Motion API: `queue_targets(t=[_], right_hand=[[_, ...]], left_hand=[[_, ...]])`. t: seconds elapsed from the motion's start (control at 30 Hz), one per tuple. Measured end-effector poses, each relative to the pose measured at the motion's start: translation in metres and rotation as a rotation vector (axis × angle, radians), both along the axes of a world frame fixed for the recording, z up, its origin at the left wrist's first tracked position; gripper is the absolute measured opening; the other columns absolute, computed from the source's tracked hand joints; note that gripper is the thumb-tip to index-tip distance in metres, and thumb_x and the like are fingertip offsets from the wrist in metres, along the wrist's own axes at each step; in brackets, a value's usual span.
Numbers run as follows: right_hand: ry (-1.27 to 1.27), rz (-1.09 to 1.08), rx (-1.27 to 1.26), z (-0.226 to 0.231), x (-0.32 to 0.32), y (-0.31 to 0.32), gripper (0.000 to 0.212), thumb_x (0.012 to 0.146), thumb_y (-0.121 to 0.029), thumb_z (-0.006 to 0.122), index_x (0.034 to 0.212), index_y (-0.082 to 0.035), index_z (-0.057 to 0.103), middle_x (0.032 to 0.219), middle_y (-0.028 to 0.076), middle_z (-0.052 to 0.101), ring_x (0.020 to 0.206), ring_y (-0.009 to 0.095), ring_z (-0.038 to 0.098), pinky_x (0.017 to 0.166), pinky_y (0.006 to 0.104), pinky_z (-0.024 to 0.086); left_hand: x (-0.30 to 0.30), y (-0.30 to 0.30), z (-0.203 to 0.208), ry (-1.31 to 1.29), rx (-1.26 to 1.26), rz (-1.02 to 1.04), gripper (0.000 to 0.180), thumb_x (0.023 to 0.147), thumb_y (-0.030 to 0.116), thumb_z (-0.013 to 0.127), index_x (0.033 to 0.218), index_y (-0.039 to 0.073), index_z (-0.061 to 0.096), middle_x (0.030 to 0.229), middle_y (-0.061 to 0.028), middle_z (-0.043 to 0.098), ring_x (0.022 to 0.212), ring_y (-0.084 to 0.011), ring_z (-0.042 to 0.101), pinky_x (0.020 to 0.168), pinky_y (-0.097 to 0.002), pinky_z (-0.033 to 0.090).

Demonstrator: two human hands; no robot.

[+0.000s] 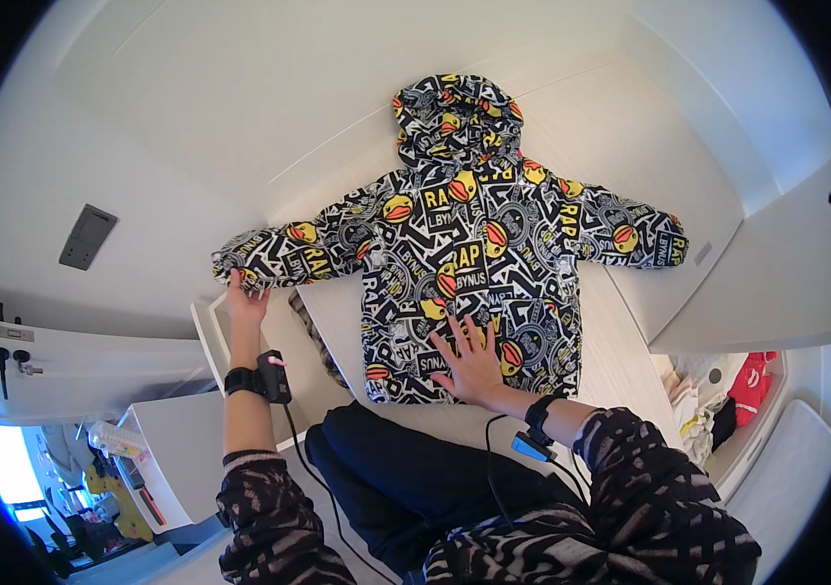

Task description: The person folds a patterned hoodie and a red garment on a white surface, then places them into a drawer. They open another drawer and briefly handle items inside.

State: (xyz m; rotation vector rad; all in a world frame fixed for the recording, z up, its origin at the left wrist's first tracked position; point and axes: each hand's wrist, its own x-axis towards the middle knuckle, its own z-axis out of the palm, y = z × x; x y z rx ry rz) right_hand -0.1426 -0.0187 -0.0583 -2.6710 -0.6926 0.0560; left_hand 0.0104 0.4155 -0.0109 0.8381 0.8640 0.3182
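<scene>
A small hooded jacket (474,263) in a black, white and yellow print with duck faces lies spread out on a pale wooden surface (620,331). Its hood points away from me, and both sleeves stretch out to the sides. At the end of the left-hand sleeve, my left hand (248,300) grips the cuff; part of its fingers is hidden by the fabric. My right hand (471,363) rests flat on the lower middle of the jacket, fingers spread.
On the right, an open drawer (774,385) holds red, white and black clothes. Another open compartment (209,336) on the left shows checked fabric inside. A grey wall socket (89,237) is at far left. Cables run from devices on both my wrists.
</scene>
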Motion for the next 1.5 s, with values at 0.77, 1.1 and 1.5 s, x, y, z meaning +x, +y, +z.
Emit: queue_targets(t=[0.77,1.1,1.5], right_hand=[[0.179,-1.464,1.419,-0.037,0.096,-0.261,0.041,0.081,-0.04,0.067,0.068,-0.005,0.05,0.056,0.005,0.047,0.043,0.018,0.045,0.041,0.0314,0.039],[0.047,-0.854,1.829,0.003,0.169,-0.341,0.028,0.087,-0.012,0.061,0.114,-0.008,0.056,0.107,0.005,0.063,0.095,0.019,0.061,0.081,0.0325,0.049],[0.247,-0.314,0.794,0.095,0.177,-0.152,0.018,0.079,-0.009,0.066,0.096,-0.002,0.068,0.085,0.01,0.069,0.076,0.013,0.064,0.072,0.0253,0.05]], left_hand=[[-0.083,-0.279,-0.009,0.223,1.737,-1.436,0.075,0.08,0.065,0.051,0.144,0.038,0.022,0.153,-0.0068,0.016,0.139,-0.0383,0.011,0.106,-0.0664,0.006],[-0.091,-0.26,-0.032,0.213,1.575,-1.406,0.077,0.074,0.067,0.057,0.14,0.032,0.036,0.151,-0.0089,0.022,0.141,-0.0327,0.013,0.108,-0.0616,0.005],[-0.069,-0.252,-0.028,0.191,1.005,-1.328,0.076,0.085,0.066,0.041,0.134,0.009,0.045,0.146,-0.0122,0.033,0.14,-0.033,0.014,0.109,-0.0557,-0.003]])
